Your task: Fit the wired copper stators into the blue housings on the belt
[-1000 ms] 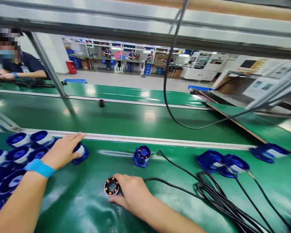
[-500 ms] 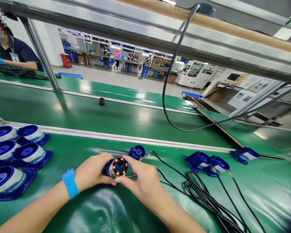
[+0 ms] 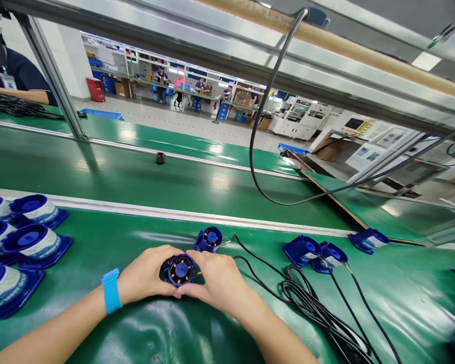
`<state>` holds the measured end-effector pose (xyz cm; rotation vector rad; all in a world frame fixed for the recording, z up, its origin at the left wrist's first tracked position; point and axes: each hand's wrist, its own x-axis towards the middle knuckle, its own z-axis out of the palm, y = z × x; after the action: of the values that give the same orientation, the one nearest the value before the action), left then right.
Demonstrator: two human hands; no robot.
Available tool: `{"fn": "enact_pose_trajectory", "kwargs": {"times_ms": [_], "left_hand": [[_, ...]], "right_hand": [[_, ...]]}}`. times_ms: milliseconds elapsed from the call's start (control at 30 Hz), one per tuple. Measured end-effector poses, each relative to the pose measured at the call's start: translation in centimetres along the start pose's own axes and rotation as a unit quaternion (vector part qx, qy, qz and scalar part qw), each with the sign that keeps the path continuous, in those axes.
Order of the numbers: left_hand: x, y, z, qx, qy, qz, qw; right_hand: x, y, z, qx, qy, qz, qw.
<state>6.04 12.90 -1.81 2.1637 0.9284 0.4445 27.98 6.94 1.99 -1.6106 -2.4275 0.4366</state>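
A small blue motor housing (image 3: pixel 181 270) is held low over the green mat, its round open end facing me. A ring of copper coils shows inside, around a blue centre. My left hand (image 3: pixel 148 273), with a blue band on its wrist, curls around the housing's left side. From the right, my right hand (image 3: pixel 220 281) grips it, thumb below and fingers above; the thumbs nearly meet underneath. Yellowish wires run from the housing behind my right fingers. Just beyond stands a similar blue housing (image 3: pixel 209 239) with coils inside and a black cable (image 3: pixel 258 255) attached.
Several blue housings with white labels (image 3: pixel 34 242) stand at the left. More blue housings (image 3: pixel 302 251) lie at the right beside a coiled black cable (image 3: pixel 307 298). A loose coil ring (image 3: pixel 160 157) sits on the conveyor (image 3: pixel 98 177). Overhead hangs a cable loop (image 3: pixel 253 167). A co-worker (image 3: pixel 23 76) sits far left.
The coil ring stood out at the housing's mouth; now it sits down inside the blue rim. My hands have closed in around the housing. The view has shifted slightly.
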Motion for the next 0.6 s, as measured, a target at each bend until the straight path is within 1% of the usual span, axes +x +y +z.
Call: {"fn": "enact_pose_trajectory", "kwargs": {"times_ms": [33,133,167,200,300,333,400,467,533,600], "left_hand": [[-0.2,0.4,-0.1,-0.008,0.012,-0.003,1.0],[-0.9,1.4,-0.8,-0.001,0.072,0.013,0.997],[-1.0,1.5,-0.9,0.004,0.077,0.012,0.997],[-1.0,1.6,-1.0,0.005,0.07,0.0,0.998],[-0.5,1.0,-0.8,-0.006,0.016,-0.057,0.998],[-0.4,0.7,-0.6,-0.005,0.011,-0.062,0.998],[-0.2,0.1,-0.2,0.015,0.021,-0.052,0.998],[0.0,-0.6,0.1,0.053,0.017,-0.058,0.997],[0.1,-1.4,0.3,0.06,-0.021,-0.08,0.995],[0.2,-2.5,0.1,0.024,-0.055,-0.087,0.994]], "right_hand": [[0.0,0.1,0.2,0.006,0.021,-0.005,1.0],[-0.1,-0.1,0.5,0.008,0.119,-0.043,0.992],[-0.1,-0.2,0.6,0.006,0.132,-0.046,0.99],[0.1,-0.3,0.8,0.006,0.124,-0.038,0.992],[0.8,-0.4,1.4,0.018,0.047,0.011,0.999],[1.0,-0.4,1.7,0.024,0.039,0.018,0.999],[1.4,-0.3,2.1,0.026,0.053,0.015,0.998],[1.5,-0.1,2.3,-0.002,0.054,0.022,0.998],[1.3,0.1,2.0,-0.034,0.03,0.038,0.998],[0.8,0.5,1.3,-0.053,0.024,0.039,0.998]]}}
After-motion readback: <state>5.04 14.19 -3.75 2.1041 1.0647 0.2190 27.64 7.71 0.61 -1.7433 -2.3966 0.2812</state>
